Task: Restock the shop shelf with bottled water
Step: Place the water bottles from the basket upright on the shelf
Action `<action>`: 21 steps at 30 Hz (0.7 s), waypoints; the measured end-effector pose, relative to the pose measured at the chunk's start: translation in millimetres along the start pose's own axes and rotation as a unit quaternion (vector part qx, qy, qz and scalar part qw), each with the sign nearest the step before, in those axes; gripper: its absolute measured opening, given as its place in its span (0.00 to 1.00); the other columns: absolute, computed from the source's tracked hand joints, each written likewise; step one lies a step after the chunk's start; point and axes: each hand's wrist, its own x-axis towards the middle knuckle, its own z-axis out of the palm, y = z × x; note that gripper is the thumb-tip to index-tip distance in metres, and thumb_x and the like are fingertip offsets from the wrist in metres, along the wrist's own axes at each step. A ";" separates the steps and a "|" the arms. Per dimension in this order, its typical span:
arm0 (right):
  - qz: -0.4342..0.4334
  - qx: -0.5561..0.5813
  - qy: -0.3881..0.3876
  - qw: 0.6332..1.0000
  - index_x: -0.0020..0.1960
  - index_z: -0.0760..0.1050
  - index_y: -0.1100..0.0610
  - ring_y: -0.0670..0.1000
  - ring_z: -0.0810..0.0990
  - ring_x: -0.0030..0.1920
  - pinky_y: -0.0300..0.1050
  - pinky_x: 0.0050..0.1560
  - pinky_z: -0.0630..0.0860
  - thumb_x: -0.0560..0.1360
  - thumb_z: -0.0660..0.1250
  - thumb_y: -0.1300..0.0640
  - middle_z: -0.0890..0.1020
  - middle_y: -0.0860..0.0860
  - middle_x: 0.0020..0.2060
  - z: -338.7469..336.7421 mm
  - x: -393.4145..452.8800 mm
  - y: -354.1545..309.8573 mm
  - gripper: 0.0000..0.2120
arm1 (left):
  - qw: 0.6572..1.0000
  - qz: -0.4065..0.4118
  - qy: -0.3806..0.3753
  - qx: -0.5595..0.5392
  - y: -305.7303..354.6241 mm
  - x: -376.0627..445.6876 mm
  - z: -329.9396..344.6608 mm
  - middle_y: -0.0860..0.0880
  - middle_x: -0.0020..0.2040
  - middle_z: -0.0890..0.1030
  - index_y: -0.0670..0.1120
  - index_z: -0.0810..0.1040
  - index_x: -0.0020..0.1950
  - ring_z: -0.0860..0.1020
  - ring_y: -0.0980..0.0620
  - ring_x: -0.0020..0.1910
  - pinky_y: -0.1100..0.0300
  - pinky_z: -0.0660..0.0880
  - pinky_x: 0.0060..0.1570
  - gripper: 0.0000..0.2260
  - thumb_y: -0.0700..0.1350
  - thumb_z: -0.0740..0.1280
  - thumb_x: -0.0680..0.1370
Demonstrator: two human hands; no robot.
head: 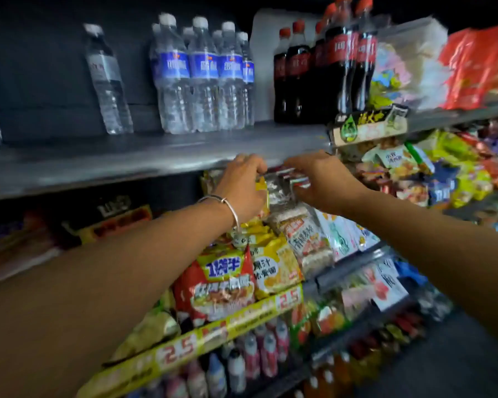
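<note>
Blue-labelled water bottles [204, 76] stand grouped on the upper shelf [156, 156], far centre; one clear bottle [108, 81] stands apart to their left, cola bottles [322, 67] to their right. Judged: full bottles heavy, thin walls yielding, smooth plastic possibly slippery; best gripped round the ribbed mid-body, not the cap. Neither hand is on water. Left hand [246, 182], fingers curled, grips a yellow snack packet [261, 188] under the shelf edge. Right hand [316, 182], fingers bent, pinches small packets [298, 180] beside it.

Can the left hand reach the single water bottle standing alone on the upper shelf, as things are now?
Probably yes. The left hand is below the shelf edge among snack packets, and the lone bottle stands with bare shelf before it.
</note>
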 end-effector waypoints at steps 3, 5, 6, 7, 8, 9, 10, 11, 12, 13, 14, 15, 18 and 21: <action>0.026 -0.032 -0.107 0.993 0.69 0.69 0.56 0.61 0.72 0.62 0.52 0.61 0.68 0.71 0.69 0.55 0.77 0.59 0.61 46.9 -62.4 -4.1 0.27 | 0.996 -0.006 -0.088 0.015 -17.7 -54.2 49.5 0.44 0.61 0.70 0.44 0.72 0.59 0.72 0.45 0.59 0.53 0.70 0.59 0.16 0.37 0.67 0.72; 0.034 -0.041 -0.174 0.983 0.71 0.66 0.55 0.59 0.70 0.65 0.51 0.63 0.65 0.72 0.67 0.54 0.74 0.57 0.64 84.1 -102.5 -5.6 0.28 | 0.988 -0.012 -0.153 0.027 -34.3 -87.9 87.5 0.44 0.63 0.69 0.44 0.70 0.61 0.71 0.43 0.61 0.51 0.70 0.58 0.17 0.38 0.67 0.73; 0.033 -0.043 -0.205 0.977 0.71 0.66 0.55 0.59 0.69 0.66 0.51 0.64 0.64 0.73 0.67 0.54 0.73 0.57 0.65 104.9 -122.6 -5.6 0.28 | 0.982 -0.014 -0.184 0.033 -43.1 -104.6 106.5 0.44 0.63 0.69 0.44 0.69 0.62 0.71 0.43 0.61 0.51 0.70 0.58 0.18 0.38 0.66 0.73; 0.033 -0.039 -0.228 0.972 0.71 0.66 0.55 0.59 0.68 0.66 0.51 0.64 0.64 0.73 0.66 0.54 0.73 0.57 0.66 124.8 -143.2 -6.3 0.27 | 0.976 -0.015 -0.212 0.040 -52.5 -121.9 126.1 0.44 0.63 0.68 0.44 0.69 0.62 0.70 0.42 0.61 0.51 0.70 0.57 0.18 0.38 0.66 0.73; 0.036 -0.034 -0.248 0.967 0.70 0.67 0.56 0.59 0.69 0.66 0.51 0.64 0.65 0.74 0.66 0.55 0.73 0.57 0.65 145.3 -162.7 -7.0 0.25 | 0.970 -0.016 -0.237 0.048 -61.6 -139.1 145.7 0.44 0.63 0.68 0.44 0.69 0.63 0.70 0.42 0.61 0.52 0.69 0.56 0.18 0.38 0.66 0.73; 0.039 -0.027 -0.270 0.962 0.68 0.69 0.57 0.60 0.70 0.65 0.51 0.63 0.66 0.73 0.66 0.56 0.74 0.57 0.64 167.0 -183.3 -7.8 0.24 | 0.964 -0.018 -0.259 0.057 -71.2 -157.0 165.8 0.44 0.64 0.68 0.45 0.68 0.63 0.69 0.42 0.62 0.53 0.69 0.55 0.19 0.39 0.66 0.73; 0.042 -0.017 -0.296 0.954 0.67 0.71 0.58 0.61 0.71 0.63 0.51 0.62 0.66 0.72 0.67 0.57 0.75 0.58 0.62 188.9 -203.2 -9.0 0.23 | 0.958 -0.019 -0.279 0.067 -80.6 -175.3 186.1 0.44 0.64 0.68 0.45 0.68 0.64 0.69 0.42 0.63 0.53 0.69 0.56 0.19 0.40 0.66 0.73; 0.046 -0.004 -0.320 0.946 0.65 0.72 0.59 0.62 0.73 0.61 0.52 0.61 0.67 0.71 0.67 0.58 0.77 0.59 0.60 211.3 -223.9 -10.5 0.22 | 0.951 -0.019 -0.300 0.073 -89.3 -193.7 205.7 0.44 0.65 0.68 0.45 0.68 0.64 0.69 0.42 0.63 0.53 0.68 0.57 0.19 0.40 0.66 0.74; 0.055 0.006 -0.337 0.940 0.63 0.74 0.59 0.62 0.74 0.59 0.53 0.59 0.68 0.70 0.68 0.58 0.78 0.60 0.58 234.3 -244.7 -11.3 0.22 | 0.943 -0.018 -0.323 0.074 -97.7 -211.8 224.3 0.44 0.64 0.69 0.45 0.68 0.65 0.69 0.42 0.64 0.52 0.68 0.58 0.19 0.41 0.65 0.74; 0.060 0.014 -0.359 0.931 0.63 0.74 0.58 0.62 0.74 0.59 0.52 0.58 0.69 0.70 0.68 0.56 0.78 0.59 0.58 258.3 -265.4 -12.1 0.22 | 0.934 -0.019 -0.349 0.071 -106.5 -230.0 243.5 0.44 0.64 0.68 0.45 0.68 0.65 0.69 0.42 0.64 0.51 0.68 0.58 0.19 0.40 0.64 0.74; 0.058 0.019 -0.387 0.920 0.63 0.74 0.56 0.61 0.74 0.61 0.50 0.58 0.69 0.70 0.66 0.53 0.77 0.58 0.59 279.3 -284.2 -14.5 0.22 | 0.924 -0.022 -0.374 0.071 -114.4 -247.5 261.3 0.44 0.65 0.67 0.45 0.67 0.65 0.69 0.42 0.64 0.51 0.68 0.58 0.19 0.41 0.64 0.74; 0.054 0.024 -0.408 0.911 0.65 0.73 0.55 0.60 0.73 0.63 0.49 0.60 0.67 0.71 0.65 0.50 0.76 0.56 0.62 299.8 -302.9 -17.1 0.23 | 0.915 -0.026 -0.396 0.075 -122.6 -264.3 279.3 0.45 0.66 0.67 0.45 0.66 0.66 0.68 0.43 0.64 0.52 0.67 0.60 0.20 0.41 0.64 0.75; 0.075 0.041 -0.476 0.875 0.71 0.64 0.53 0.55 0.65 0.70 0.47 0.70 0.60 0.76 0.65 0.50 0.68 0.52 0.70 354.3 -357.3 -25.2 0.26 | 0.889 -0.042 -0.449 0.075 -145.0 -312.0 331.3 0.45 0.67 0.67 0.47 0.65 0.69 0.68 0.44 0.66 0.51 0.65 0.65 0.22 0.40 0.64 0.76; 0.079 0.065 -0.530 0.842 0.73 0.61 0.52 0.53 0.64 0.70 0.48 0.71 0.57 0.76 0.66 0.49 0.66 0.50 0.71 406.6 -404.5 -35.1 0.28 | 0.856 -0.070 -0.506 0.076 -164.5 -354.4 379.4 0.45 0.68 0.65 0.47 0.63 0.69 0.66 0.45 0.67 0.52 0.65 0.67 0.21 0.40 0.64 0.77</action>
